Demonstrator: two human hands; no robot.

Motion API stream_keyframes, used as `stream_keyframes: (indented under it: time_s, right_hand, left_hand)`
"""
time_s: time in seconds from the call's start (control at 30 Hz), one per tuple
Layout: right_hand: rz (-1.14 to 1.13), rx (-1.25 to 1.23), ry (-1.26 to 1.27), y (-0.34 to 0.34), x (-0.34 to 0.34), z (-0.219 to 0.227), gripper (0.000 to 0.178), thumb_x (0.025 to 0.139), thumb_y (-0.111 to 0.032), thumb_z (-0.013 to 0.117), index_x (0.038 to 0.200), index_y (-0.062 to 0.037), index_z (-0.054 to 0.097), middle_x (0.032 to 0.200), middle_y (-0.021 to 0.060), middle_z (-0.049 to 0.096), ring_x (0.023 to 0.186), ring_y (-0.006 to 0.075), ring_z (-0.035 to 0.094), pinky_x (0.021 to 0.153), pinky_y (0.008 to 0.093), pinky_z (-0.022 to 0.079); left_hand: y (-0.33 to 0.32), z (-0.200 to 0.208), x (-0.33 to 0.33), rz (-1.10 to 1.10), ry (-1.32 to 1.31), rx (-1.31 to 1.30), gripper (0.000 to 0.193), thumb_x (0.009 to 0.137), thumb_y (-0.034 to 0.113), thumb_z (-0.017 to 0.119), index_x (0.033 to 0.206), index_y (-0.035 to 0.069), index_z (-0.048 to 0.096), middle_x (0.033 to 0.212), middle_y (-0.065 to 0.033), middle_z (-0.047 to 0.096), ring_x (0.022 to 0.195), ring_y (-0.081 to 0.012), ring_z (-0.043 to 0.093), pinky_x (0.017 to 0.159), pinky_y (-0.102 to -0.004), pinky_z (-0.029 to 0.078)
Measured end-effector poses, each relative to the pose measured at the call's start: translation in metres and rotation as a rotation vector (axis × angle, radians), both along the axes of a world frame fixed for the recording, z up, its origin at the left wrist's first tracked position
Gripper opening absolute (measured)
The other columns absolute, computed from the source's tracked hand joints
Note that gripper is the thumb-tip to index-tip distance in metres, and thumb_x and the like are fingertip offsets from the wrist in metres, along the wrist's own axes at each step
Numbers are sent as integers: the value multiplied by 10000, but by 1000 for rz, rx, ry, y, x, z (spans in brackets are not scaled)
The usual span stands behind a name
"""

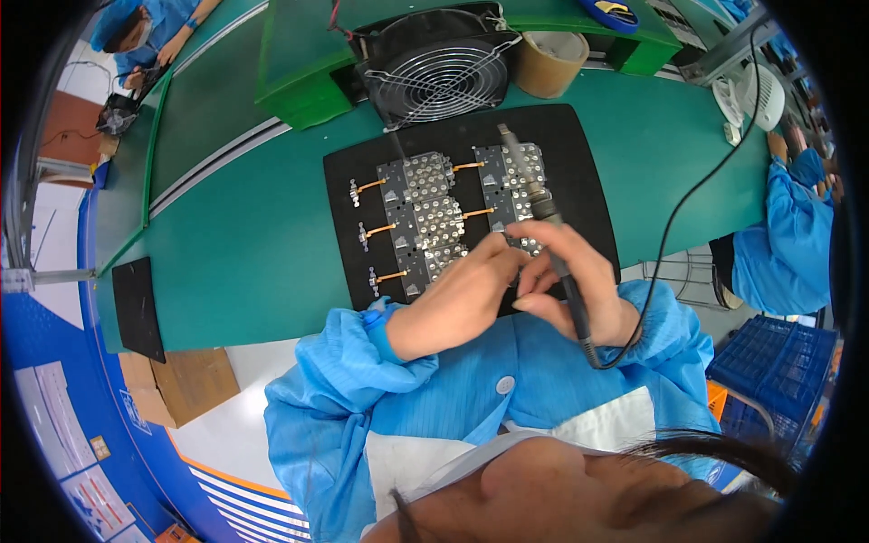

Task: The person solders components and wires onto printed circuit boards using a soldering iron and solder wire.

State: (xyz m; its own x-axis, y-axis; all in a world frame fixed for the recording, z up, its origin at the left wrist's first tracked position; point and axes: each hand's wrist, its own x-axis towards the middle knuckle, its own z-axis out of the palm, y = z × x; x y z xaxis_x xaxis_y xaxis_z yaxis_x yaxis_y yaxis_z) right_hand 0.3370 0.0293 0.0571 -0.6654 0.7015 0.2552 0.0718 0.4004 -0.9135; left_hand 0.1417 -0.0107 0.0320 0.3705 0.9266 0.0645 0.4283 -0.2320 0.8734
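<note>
My right hand is wrapped round a soldering iron, its cord trailing from the lower end. The iron points up and away from me, its upper part blurred, over the right column of circuit boards. Close beside it, my left hand has its fingers pinched together; whatever they hold is hidden. That hand covers part of the left column of boards, which carry rows of round silvery contacts. Orange flex strips join small end pieces to these boards. All of them lie on a black mat.
A fan with a wire guard stands behind the mat, next to a tape roll. Green raised shelving spans the bench's back. The iron's black cord loops up at right. Co-workers sit at right and far left.
</note>
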Motion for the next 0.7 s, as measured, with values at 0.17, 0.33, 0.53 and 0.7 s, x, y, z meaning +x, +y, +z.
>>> stream_keyframes:
  time_s: [0.17,0.33,0.53,0.7]
  right_hand:
    - [55,142,15,8,-14,-7,541,837,-6,685,1338,3,480,936,140,570,718,225,592,629,306,490]
    - [35,122,99,7,-18,-7,534,816,24,696,1315,12,506,902,140,581,711,222,596,611,298,489]
    - [48,293,97,7,-18,-3,490,820,45,655,1291,8,522,961,170,590,775,302,613,679,347,514]
    - [67,279,177,9,-19,-15,435,835,32,643,1256,40,537,1103,214,621,757,256,629,671,324,524]
  left_hand:
    - [8,14,-2,-178,-124,-284,213,826,-90,461,1015,-28,536,1057,-204,510,909,-396,570,779,-450,473]
    - [3,14,-3,-157,-217,-205,171,847,-79,455,995,-29,523,1041,-191,519,913,-373,554,785,-444,459]
    - [-4,0,-3,-193,-209,-175,147,875,-17,465,1012,-22,518,1027,-189,536,944,-377,549,816,-441,449]
    - [-4,0,-11,-137,-208,-427,202,939,24,467,1138,-7,482,1021,-185,608,939,-351,609,815,-396,484]
